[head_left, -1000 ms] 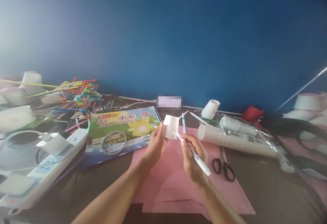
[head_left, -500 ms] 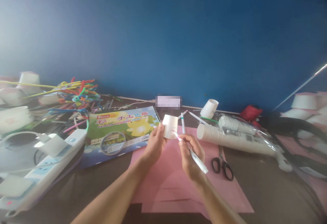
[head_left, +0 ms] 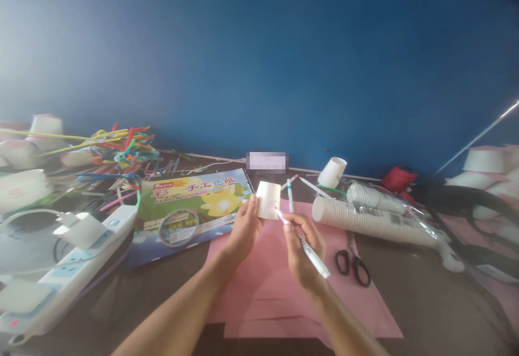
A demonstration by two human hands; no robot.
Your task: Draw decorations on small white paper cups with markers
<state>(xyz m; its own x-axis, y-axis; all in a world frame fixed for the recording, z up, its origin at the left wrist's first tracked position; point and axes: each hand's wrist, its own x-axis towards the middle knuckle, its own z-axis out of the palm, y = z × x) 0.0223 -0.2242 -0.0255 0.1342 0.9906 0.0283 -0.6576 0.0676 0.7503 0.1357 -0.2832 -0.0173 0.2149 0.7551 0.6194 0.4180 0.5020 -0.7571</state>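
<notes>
Lead: Take the white paper piece (head_left: 268, 192) as dial centre, twelve toward the wall. What is obscured?

Examiner: Its far side cannot be seen; whether it is a whole cup or a cut piece cannot be determined. A faint pinkish curve on its face is hard to read. At twelve, a pixelated patch (head_left: 266, 161) covers whatever lies there. At four, the blades of the scissors (head_left: 352, 269) are largely lost beside the stack of cups (head_left: 377, 226). At nine, far out, a loose cup (head_left: 24, 189) is cut by the frame edge.

Lead: Grip, left hand (head_left: 245, 229)?

Examiner: Between seven and eight. Thumb on the near face at the piece's left edge, pinched with little gap; the fingers behind are mostly hidden.

Lead: Right hand (head_left: 303, 239)?

Examiner: Between four and five, fingers closed about a white marker (head_left: 315, 259) in a writing hold. Its pink tip appears to meet the lower right of the face; contact is too small to confirm.

Lead: Position of the piece?

Examiner: Held up, above the far part of the pink sheet (head_left: 263, 299), which extends toward six.
</notes>
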